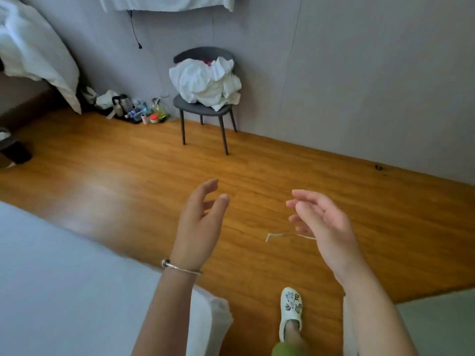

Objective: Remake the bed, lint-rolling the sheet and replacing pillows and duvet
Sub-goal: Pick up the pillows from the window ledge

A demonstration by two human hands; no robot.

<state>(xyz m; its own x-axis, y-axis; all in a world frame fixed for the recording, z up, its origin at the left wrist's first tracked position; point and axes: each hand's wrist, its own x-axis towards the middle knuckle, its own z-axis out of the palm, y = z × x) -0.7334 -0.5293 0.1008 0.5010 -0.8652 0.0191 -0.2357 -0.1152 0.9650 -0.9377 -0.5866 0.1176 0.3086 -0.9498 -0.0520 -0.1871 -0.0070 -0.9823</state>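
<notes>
The white sheeted bed (64, 278) fills the lower left, its corner near my left forearm. Both my hands hover over the wooden floor, holding nothing. My left hand (200, 219) has relaxed, slightly spread fingers, and a bracelet circles its wrist. My right hand (318, 219) is palm-up with loosely curled fingers. A heap of white bedding (205, 83) lies on a dark grey chair (203, 109) by the far wall. A lint roller (144, 118) stands on the floor among small items left of the chair. White bedding (33, 50) hangs at the upper left.
A thin white strip (282, 236) lies on the floor (128, 163) below my right hand. A kettle, bottles and small things (133, 109) cluster along the wall. My foot in a white clog (290, 312) stands at the bottom. A dark object (15, 150) sits at the left edge.
</notes>
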